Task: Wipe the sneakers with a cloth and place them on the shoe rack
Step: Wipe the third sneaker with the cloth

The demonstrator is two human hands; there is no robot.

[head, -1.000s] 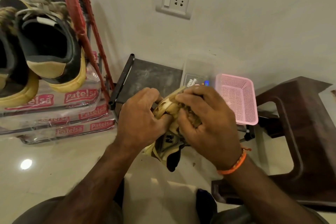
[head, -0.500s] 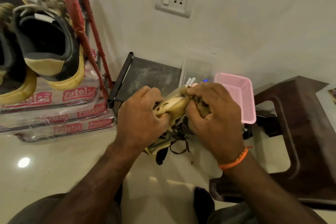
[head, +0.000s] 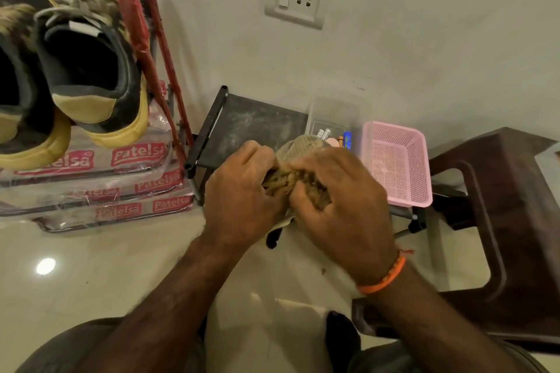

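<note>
The sneaker [head: 298,147] is held off the floor before the shoe rack [head: 142,39], left hand [head: 242,191] gripping it steady while the right hand [head: 342,203] presses a bunched cloth [head: 315,194] against it (two sneakers already racked).

Warm, fairly dim indoor light fills the scene, and a round glare spot [head: 45,265] shines on the glossy floor [head: 121,275] below the shoe rack [head: 157,48]. The hands right of the rack are motion-blurred. Wide-angle distortion bends the rack's red poles near the left edge.
</note>
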